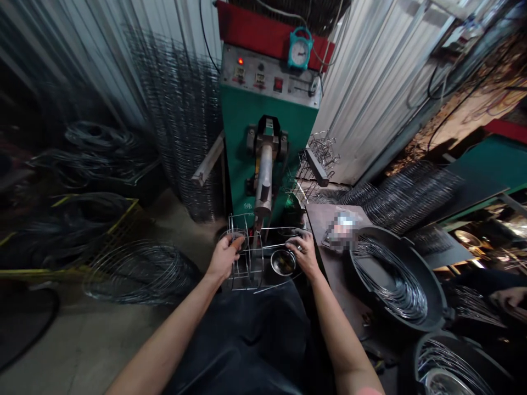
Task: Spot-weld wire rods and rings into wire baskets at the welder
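Both my hands grip a wire basket frame (251,258) held just under the metal arm of a green welding machine (265,137). My left hand (224,257) is closed on a wire ring at the frame's left end. My right hand (304,253) is closed on the frame's right end, beside a small shiny metal bowl (283,262). The machine's grey electrode arm (263,186) points down at the middle of the frame. My dark apron fills the lower middle.
Black tubs of wire rings (395,285) stand on the bench at my right. Finished wire baskets (319,159) are piled behind it. Coils of wire (140,271) and a yellow crate (82,230) lie on the floor at left. A teal clock (300,50) tops the machine.
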### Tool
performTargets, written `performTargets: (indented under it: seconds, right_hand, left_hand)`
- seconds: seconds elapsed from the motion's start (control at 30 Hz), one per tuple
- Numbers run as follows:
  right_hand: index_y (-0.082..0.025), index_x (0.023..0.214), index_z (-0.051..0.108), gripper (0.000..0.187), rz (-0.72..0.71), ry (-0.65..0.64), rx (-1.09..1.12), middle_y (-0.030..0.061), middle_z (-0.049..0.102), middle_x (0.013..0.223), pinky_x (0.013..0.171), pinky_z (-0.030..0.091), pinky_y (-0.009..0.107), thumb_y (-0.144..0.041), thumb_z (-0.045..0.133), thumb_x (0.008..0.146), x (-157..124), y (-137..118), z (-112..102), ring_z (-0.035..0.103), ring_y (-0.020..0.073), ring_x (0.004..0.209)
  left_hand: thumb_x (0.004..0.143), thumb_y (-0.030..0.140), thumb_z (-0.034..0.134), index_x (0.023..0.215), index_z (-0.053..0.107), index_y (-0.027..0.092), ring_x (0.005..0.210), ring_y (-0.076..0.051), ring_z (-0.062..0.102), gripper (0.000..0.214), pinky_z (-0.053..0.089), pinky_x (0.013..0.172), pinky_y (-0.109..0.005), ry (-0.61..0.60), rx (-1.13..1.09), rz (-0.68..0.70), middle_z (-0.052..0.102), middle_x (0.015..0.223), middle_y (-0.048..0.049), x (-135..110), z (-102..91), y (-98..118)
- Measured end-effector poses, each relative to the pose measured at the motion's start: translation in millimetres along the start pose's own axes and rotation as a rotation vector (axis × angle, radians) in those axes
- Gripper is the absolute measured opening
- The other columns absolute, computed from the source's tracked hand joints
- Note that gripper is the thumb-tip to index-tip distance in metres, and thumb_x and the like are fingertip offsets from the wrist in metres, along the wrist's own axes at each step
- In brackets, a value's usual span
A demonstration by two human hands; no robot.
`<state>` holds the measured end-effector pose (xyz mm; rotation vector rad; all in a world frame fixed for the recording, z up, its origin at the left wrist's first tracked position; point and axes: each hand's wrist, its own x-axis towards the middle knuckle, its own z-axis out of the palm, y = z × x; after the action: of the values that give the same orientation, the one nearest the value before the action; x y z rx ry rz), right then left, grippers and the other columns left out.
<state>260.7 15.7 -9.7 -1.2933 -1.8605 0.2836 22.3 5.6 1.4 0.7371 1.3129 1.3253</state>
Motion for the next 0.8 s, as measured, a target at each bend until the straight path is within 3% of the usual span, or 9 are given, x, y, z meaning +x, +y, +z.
performTargets:
  seconds: [0.17,0.8]
  right_hand:
    - [-0.027,0.077,0.067,0.010,0.003,-0.038,-0.014,0.0015,0.058,0.114,0.095,0.029,0.043,-0.033,0.059,0.080,15.4,-6.4,16.5,0.040,0.0238,0.108]
    - [-0.026,0.077,0.066,0.012,0.028,-0.108,0.026,0.0009,0.061,0.111,0.094,0.030,0.041,-0.033,0.058,0.081,36.0,4.8,16.5,0.042,0.0226,0.103]
  left_hand:
    - [0.052,0.041,0.069,0.075,0.061,0.017,0.059,-0.010,0.043,0.035,0.026,0.043,-0.017,-0.020,0.027,-0.013,0.050,0.063,0.0008,2.4,-3.9,1.9]
    - [0.048,0.037,0.073,0.073,0.060,0.015,0.053,-0.008,0.040,0.035,0.023,0.037,-0.015,-0.083,-0.063,-0.015,0.047,0.060,0.0018,28.0,-2.5,7.6]
